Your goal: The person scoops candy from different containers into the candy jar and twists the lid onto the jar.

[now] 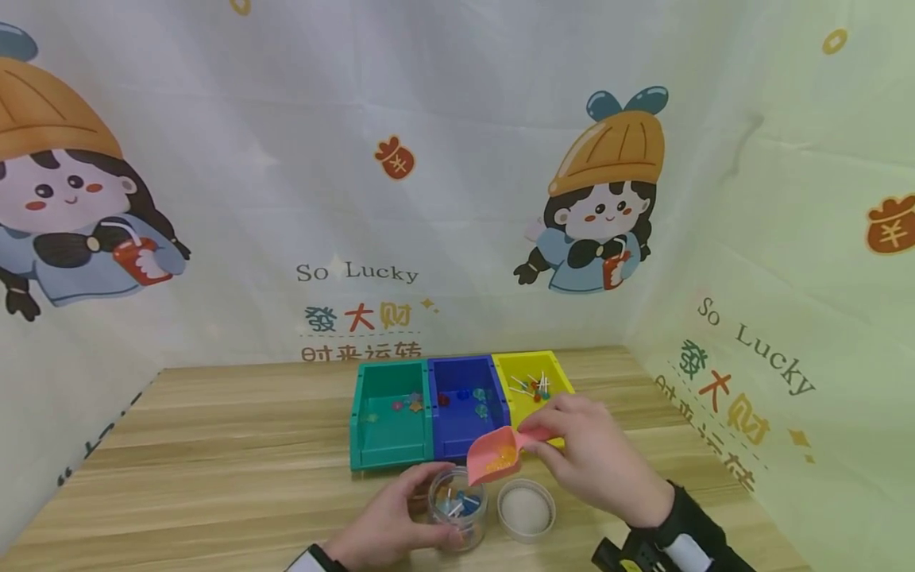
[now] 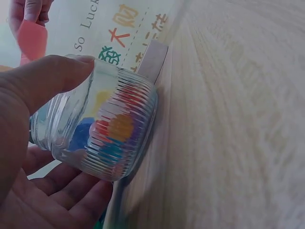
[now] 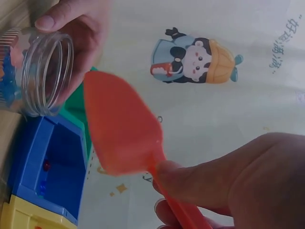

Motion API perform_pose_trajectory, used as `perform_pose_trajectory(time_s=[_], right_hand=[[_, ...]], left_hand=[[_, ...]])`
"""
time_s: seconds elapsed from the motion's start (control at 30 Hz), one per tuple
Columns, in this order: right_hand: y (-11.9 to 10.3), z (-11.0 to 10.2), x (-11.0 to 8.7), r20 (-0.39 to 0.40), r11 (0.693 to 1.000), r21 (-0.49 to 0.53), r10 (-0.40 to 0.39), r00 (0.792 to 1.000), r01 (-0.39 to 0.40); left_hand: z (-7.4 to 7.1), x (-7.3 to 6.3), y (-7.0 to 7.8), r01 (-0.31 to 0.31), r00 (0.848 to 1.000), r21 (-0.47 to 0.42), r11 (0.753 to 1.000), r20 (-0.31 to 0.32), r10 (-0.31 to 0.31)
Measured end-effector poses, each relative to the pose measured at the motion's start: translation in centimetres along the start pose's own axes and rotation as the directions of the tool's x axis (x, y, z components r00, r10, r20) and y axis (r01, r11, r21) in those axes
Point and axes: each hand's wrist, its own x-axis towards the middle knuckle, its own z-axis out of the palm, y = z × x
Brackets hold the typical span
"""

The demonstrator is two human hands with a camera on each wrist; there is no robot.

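Observation:
My left hand (image 1: 396, 516) grips a clear jar (image 1: 457, 508) that stands open on the table. Small colourful pieces, some of them blue, orange and red, fill its lower part (image 2: 112, 129). In my right hand (image 1: 589, 453) I pinch the handle of a pink scoop (image 1: 493, 455), held just above and to the right of the jar's mouth. Small yellow-orange bits (image 1: 503, 458) lie in the scoop's bowl in the head view. The right wrist view shows the scoop's underside (image 3: 119, 124), tipped near the jar's rim (image 3: 62, 76).
A white round lid (image 1: 526, 511) lies right of the jar. Behind stand joined bins: green (image 1: 391, 457) and blue (image 1: 468, 445) with a few small pieces, and yellow (image 1: 529, 364) with several white-stemmed pieces (image 1: 536, 387). A printed cloth wall (image 1: 465, 199) encloses the wooden table (image 1: 236, 445).

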Motion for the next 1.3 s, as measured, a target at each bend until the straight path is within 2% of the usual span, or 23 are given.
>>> perform_pose_trajectory(time_s=[0.13,0.4,0.53,0.7,0.83,1.0,1.3], right_hand=[[-0.47,0.47,0.10,-0.005,0.998,-0.042,-0.038,0.999,0.038],[-0.78,0.50,0.18,-0.029,0.999,-0.033,-0.039,0.999,0.038],[-0.72,0.42,0.08,-0.033,0.999,-0.023,-0.023,0.999,0.022],[-0.74,0.44,-0.01,-0.008,1.000,-0.013,0.011,1.000,-0.011],[-0.61,0.51,-0.02,-0.010,1.000,-0.007,0.006,1.000,-0.006],[-0.48,0.51,-0.09,-0.009,1.000,0.006,-0.006,1.000,0.006],[-0.63,0.49,-0.12,-0.003,0.999,0.006,0.035,0.999,-0.035]], left_hand=[[-0.05,0.10,-0.24,-0.008,1.000,0.006,1.000,0.003,0.008],[-0.10,0.21,-0.27,-0.015,1.000,0.001,1.000,0.000,0.015],[-0.06,0.23,-0.17,-0.006,1.000,0.006,1.000,-0.006,0.006],[0.01,0.40,-0.07,0.042,0.999,0.004,0.999,-0.011,-0.042],[-0.01,0.47,-0.08,0.066,0.998,0.007,0.998,-0.018,-0.066],[-0.02,0.47,-0.23,0.077,0.997,-0.001,0.997,-0.023,-0.077],[0.03,0.38,0.02,0.067,0.997,0.002,0.998,-0.028,-0.067]])
